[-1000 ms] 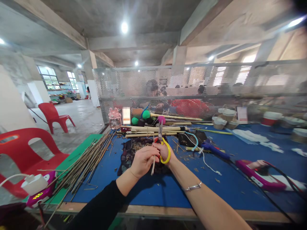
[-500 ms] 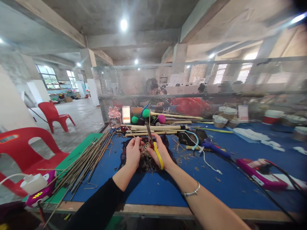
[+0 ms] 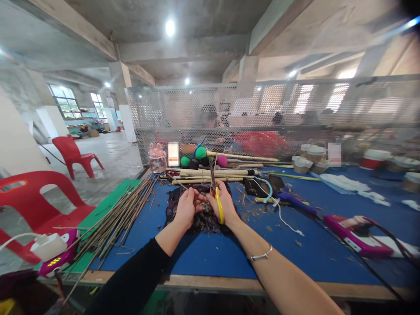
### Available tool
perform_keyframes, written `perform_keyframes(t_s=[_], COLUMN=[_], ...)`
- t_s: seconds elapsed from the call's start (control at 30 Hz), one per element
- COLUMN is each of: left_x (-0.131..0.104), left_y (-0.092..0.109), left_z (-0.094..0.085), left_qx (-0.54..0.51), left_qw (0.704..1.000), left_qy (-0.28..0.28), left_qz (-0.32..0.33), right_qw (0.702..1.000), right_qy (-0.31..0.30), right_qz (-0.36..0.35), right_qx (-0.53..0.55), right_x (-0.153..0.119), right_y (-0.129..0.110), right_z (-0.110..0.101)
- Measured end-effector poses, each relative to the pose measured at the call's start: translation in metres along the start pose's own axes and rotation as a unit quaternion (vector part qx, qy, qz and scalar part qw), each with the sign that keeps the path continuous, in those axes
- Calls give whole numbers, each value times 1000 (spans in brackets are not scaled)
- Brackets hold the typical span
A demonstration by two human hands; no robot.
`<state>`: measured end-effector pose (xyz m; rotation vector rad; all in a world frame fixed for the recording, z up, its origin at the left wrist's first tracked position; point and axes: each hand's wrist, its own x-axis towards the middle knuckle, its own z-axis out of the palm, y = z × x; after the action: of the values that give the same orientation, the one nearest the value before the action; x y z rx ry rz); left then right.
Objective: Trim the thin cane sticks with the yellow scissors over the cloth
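Observation:
My right hand (image 3: 226, 204) is closed around a pair of scissors (image 3: 219, 211) with yellow handles, the dark blades pointing up and away from me. My left hand (image 3: 185, 209) is closed just to the left, thumb and fingers pinched together. A thin twig (image 3: 182, 183) pokes out beyond its fingertips; its other end is hidden. Both hands are over a dark cloth (image 3: 172, 205) that carries a pile of small brown clippings (image 3: 206, 216). The fingertips of the two hands are close together.
Long thin sticks (image 3: 121, 214) lie bundled at left. Behind the hands are thicker pale rods (image 3: 216, 173), green balls (image 3: 201, 152) and a pink bottle (image 3: 157, 159). A blue glue gun (image 3: 297, 204) and purple power strip (image 3: 357, 238) lie right. A mesh screen (image 3: 183, 109) stands behind.
The scissors and my right hand have shifted slightly right, and the blades now stand more upright. My left hand's fingers have stretched towards the right hand.

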<state>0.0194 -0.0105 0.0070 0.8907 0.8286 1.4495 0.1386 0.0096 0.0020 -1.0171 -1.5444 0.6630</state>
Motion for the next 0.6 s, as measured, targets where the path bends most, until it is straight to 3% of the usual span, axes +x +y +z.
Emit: perform_keyframes(t_s=[0.27, 0.5, 0.6], left_x=[-1, 4, 1], left_y=[-6, -6, -12], left_z=[14, 1, 1], left_qx=[33, 88, 139], left_qw=[998, 996, 987], left_qy=[-6, -18, -69], left_qz=[53, -4, -46], right_qw=[992, 999, 995], right_qy=[108, 36, 98], right_qz=[44, -33, -13], right_qx=[40, 15, 32], right_x=[12, 6, 16], right_y=[14, 15, 21], right_z=[-5, 3, -4])
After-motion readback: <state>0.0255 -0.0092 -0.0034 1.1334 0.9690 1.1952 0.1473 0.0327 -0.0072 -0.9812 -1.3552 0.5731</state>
